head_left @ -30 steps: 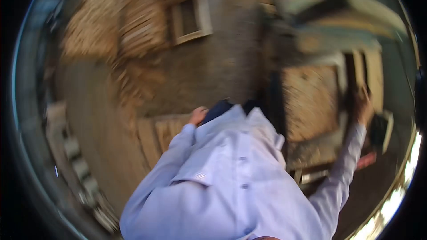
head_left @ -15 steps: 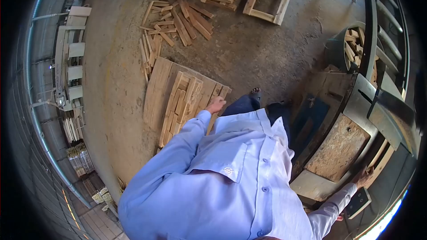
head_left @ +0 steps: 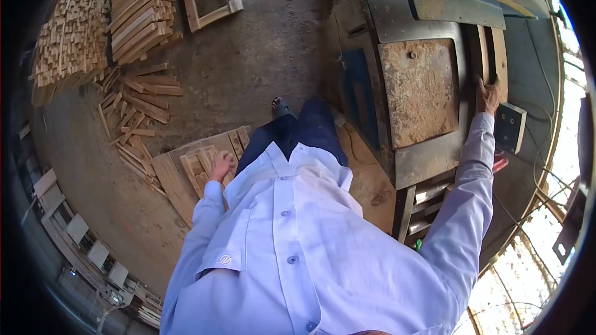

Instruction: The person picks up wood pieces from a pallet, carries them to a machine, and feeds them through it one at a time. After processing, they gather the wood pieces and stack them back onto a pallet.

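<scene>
My right hand (head_left: 489,97) grips the near end of a pale wooden strip (head_left: 499,49) lying along the right side of the machine table (head_left: 426,167). Thumb and fingers are around that end, and the strip runs away from me under the machine's metal hood (head_left: 456,5). My left hand (head_left: 222,165) hangs low at my side, fingers loosely bent and apart, with nothing seen in it. In this view it overlaps a small stack of wooden strips (head_left: 197,167) resting on a wooden board (head_left: 169,177).
Loose wooden pieces (head_left: 146,102) lie on the floor at left, before tall stacks of strips (head_left: 139,18). A wooden frame (head_left: 197,15) stands at the back. Sawdust covers a panel (head_left: 417,93) in the machine table. A switch box (head_left: 510,127) and cables are at right.
My view has swung to the right, bringing the machine nearer the middle. My right hand stays at the wooden strip beside the machine table; my left remains low near the stacked strips.
</scene>
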Motion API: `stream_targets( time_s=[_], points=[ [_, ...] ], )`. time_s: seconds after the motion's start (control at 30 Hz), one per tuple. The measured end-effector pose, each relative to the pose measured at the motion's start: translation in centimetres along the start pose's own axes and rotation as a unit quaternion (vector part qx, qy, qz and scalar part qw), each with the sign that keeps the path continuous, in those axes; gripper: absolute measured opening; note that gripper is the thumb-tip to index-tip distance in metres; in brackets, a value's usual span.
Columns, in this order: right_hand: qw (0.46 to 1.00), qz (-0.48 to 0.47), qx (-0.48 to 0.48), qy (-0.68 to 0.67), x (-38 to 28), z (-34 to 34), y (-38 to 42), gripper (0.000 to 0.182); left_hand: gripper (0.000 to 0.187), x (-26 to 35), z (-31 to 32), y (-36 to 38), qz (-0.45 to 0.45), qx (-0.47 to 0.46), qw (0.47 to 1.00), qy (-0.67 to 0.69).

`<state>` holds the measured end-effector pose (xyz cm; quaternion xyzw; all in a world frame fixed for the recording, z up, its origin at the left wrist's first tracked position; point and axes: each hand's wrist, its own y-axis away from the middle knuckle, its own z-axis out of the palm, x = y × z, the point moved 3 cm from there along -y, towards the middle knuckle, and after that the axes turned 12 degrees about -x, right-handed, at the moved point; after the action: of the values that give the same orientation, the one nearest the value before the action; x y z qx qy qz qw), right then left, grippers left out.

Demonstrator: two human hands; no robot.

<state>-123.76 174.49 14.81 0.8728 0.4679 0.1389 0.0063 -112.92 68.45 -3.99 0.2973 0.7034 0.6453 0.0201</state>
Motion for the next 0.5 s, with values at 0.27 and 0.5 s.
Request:
stream_targets(
  time_s=[0.27, 0.5],
  points=[
    [0.996, -0.036, 0.063, -0.059, -1.4, 0.5, -1.2, 0.093, 0.038, 11.8, -1.5, 0.3, 0.117, 0.070, 0.978, -0.158],
    [0.999, -0.016, 0.018, -0.032, -5.0, -3.6, 0.3, 0.091, 0.037, 10.4, 2.2, -2.0, 0.112, 0.083, 0.983, -0.119]
  ],
)
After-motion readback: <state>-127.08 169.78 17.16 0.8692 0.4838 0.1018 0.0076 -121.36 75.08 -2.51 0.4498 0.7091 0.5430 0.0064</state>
